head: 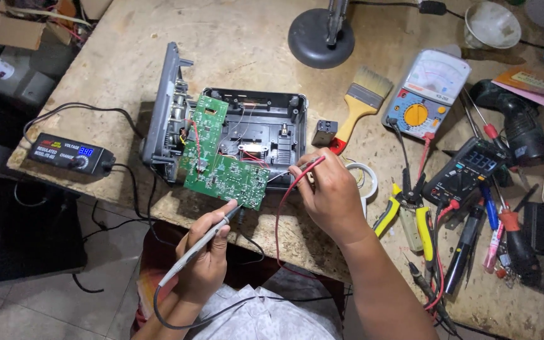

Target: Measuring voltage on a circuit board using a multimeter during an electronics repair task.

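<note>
Near the desk's front edge, a green printed circuit board (221, 154) leans tilted out of a grey plastic casing (253, 123). The left hand (206, 252) pinches a grey test probe (199, 245) at the board's lower edge; the right hand (328, 195) has its fingers closed round a red probe (306, 167). The board looks light, stiff and fragile, tethered by thin wires: best held by its bare edges.
</note>
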